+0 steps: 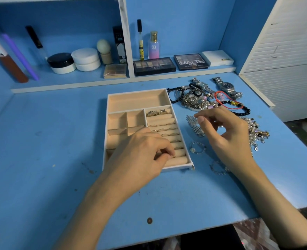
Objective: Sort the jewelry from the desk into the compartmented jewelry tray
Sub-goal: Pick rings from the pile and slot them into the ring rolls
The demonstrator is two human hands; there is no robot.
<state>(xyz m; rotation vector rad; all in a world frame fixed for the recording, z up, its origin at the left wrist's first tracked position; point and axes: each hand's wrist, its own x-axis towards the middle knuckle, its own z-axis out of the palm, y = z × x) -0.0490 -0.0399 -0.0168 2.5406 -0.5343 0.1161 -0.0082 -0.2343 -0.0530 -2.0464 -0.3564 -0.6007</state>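
Observation:
The beige compartmented tray (136, 101) lies mid-desk; several thin rings (164, 129) sit in its ring-roll slots on the right side. My left hand (142, 154) rests over the tray's near part and pinches a small ring (173, 156) at a near slot. My right hand (225, 134) hovers just right of the tray with its fingers loosely curled; I cannot see anything held in them. Under it lie silver leaf-shaped pieces (194, 124). A tangled heap of bracelets and chains (199, 101) lies behind, with pearl pieces (257, 130) to the right.
Two metal watches (226, 87) lie at the back right. A beaded ring bracelet (197, 147) and a thin chain (218, 168) lie near the tray's right corner. Cosmetics and palettes (154, 66) fill the back shelf. The desk's front edge (185, 231) is close.

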